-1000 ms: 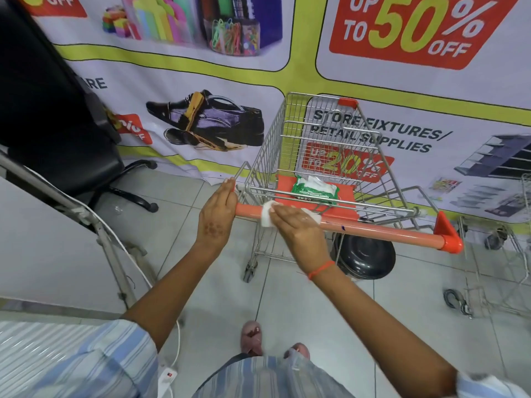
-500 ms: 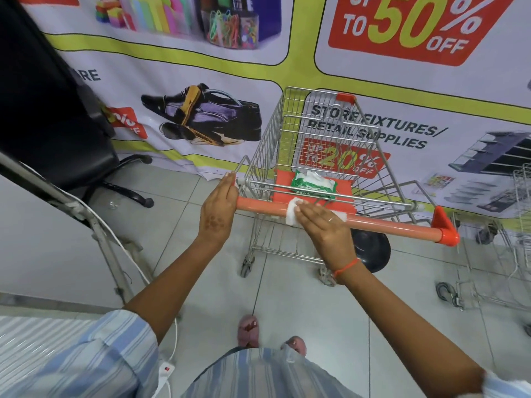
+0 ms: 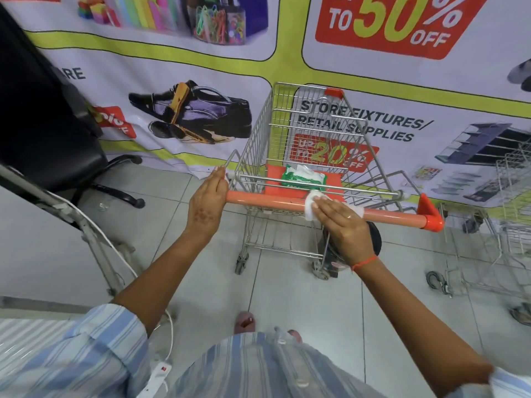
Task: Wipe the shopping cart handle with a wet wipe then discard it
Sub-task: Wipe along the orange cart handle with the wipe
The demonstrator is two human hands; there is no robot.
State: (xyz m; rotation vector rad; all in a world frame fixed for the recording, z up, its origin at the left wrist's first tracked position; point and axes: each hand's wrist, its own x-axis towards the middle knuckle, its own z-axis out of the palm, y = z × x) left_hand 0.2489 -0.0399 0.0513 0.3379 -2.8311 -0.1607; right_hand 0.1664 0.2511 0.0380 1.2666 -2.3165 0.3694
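Observation:
A wire shopping cart [image 3: 301,133] stands in front of me with an orange handle [image 3: 267,201] running left to right. My left hand [image 3: 207,201] grips the handle's left end. My right hand [image 3: 342,225] presses a white wet wipe [image 3: 310,206] flat over the handle near its middle, with wipe showing on both sides of the fingers. A green and white pack of wipes [image 3: 303,176] lies on the cart's orange child seat, just beyond the handle.
A black round bin [image 3: 375,239] sits on the floor under the cart, behind my right wrist. A black office chair [image 3: 57,156] is at the left, a metal stand with a white cable [image 3: 94,234] beside it. More wire carts [image 3: 505,225] stand at the right. A banner wall is behind.
My right hand has slid the wipe to the right along the handle, from near the left hand to about the middle. The left hand has stayed on the left end.

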